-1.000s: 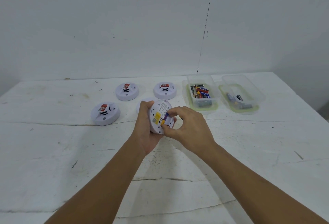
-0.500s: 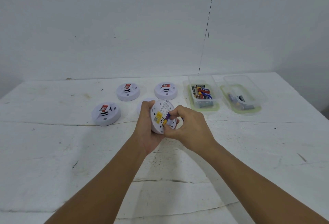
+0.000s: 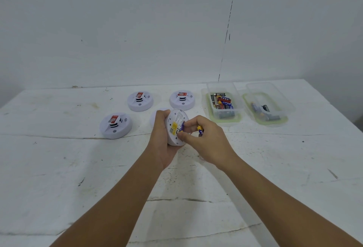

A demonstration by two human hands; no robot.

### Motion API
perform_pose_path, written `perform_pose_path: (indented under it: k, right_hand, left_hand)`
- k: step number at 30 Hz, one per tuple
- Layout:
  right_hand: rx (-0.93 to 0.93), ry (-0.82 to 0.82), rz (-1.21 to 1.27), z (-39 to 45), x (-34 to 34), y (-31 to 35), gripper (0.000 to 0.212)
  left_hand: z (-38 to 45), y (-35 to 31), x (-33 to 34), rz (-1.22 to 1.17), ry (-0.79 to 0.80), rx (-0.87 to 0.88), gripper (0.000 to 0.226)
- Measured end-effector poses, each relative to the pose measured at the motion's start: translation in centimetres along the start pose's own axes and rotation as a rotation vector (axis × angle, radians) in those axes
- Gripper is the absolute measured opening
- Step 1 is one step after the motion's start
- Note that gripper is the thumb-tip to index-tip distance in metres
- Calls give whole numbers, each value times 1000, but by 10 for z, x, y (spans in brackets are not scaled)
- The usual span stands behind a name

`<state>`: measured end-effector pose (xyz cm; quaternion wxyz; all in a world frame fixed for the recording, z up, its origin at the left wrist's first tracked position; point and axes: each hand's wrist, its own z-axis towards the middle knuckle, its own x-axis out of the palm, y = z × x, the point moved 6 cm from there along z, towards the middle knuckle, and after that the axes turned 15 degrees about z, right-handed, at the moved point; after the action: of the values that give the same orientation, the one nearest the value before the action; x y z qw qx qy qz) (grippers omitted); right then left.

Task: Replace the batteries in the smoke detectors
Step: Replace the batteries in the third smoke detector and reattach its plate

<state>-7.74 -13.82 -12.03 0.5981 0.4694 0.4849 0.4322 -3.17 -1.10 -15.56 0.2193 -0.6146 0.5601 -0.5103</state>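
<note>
Left hand [image 3: 163, 138] curled round upturned smoke detector [image 3: 175, 127]; right hand [image 3: 204, 138] pinching purple battery [image 3: 182, 126] at its back, compartment mostly hidden by fingers [image 3: 188, 124].

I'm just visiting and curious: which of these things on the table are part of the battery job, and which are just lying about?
In use:
- held detector, in left hand
- battery, pinched by right hand
- spare battery, also in right hand
- three waiting detectors
- full battery box
- sparse battery box

Lying about:
- white disc behind left hand; cannot tell what
</note>
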Motion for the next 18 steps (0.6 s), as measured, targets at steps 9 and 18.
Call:
perform_pose_path:
  k: [9,18]
  right_hand:
    - [288,-36,292,3,5,-6,32]
    - [491,-57,472,-1,-2,-15,28]
  left_hand:
    - [-1,-2,2,83,-49,14,39]
    - [-1,-7,8,101,-51,25,43]
